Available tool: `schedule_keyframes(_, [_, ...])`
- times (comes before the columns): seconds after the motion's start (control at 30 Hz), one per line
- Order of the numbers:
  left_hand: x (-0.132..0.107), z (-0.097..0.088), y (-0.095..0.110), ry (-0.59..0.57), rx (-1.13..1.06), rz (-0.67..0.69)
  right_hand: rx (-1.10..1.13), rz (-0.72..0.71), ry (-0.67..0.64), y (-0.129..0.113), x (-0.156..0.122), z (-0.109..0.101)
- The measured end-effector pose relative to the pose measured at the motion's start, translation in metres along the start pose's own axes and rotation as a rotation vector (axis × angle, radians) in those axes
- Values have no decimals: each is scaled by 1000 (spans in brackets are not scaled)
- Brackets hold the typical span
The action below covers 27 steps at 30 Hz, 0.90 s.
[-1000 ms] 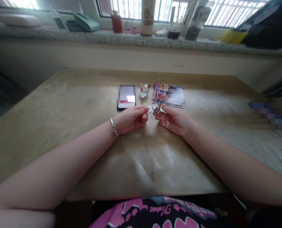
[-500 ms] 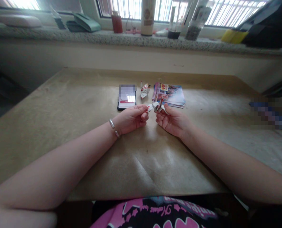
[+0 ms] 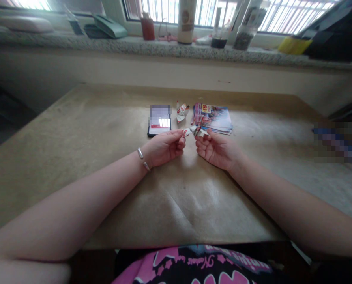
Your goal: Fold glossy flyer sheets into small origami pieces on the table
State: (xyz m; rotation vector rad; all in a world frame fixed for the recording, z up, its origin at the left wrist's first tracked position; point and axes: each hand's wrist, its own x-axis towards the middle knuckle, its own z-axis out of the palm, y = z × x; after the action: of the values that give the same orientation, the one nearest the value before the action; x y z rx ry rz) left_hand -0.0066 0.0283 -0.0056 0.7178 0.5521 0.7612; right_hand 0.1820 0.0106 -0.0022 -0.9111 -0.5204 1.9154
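Observation:
Between my two hands, just above the table, is a folded paper figure (image 3: 194, 130), white with red print and several pointed ends. My left hand (image 3: 165, 146), with a silver bracelet on the wrist, is closed and pinches its left tip between thumb and finger. On the other side my right hand (image 3: 219, 150) pinches the right part, its other fingers curled beneath. Behind it a second folded paper figure (image 3: 181, 113), also white and red with pointed tips, stands on the table (image 3: 117, 114).
A phone (image 3: 160, 127) with its screen lit lies behind my left hand. Right of the second figure is a stack of colourful printed sheets (image 3: 220, 114). A blurred blue item (image 3: 338, 144) is at the right edge. Bottles and a pouch line the stone windowsill (image 3: 164, 45).
The held paper figure has turned slightly, its upright point now less distinct. Both hands keep their pinch and sit almost in the same place. The view has shifted a little.

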Motion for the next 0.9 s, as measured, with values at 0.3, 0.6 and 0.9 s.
schedule_keyframes(0.3, [-3,2,1,-22,-6,-20,1,-40,-28,-2,-1,-6])
schedule_keyframes(0.6, [-3,-1,1,28,4,19,38,-73,40,-4,2,-10])
schedule_keyframes(0.9, [-3,-1,-1,60,119,77,-147,-164,32,-9,6,-19])
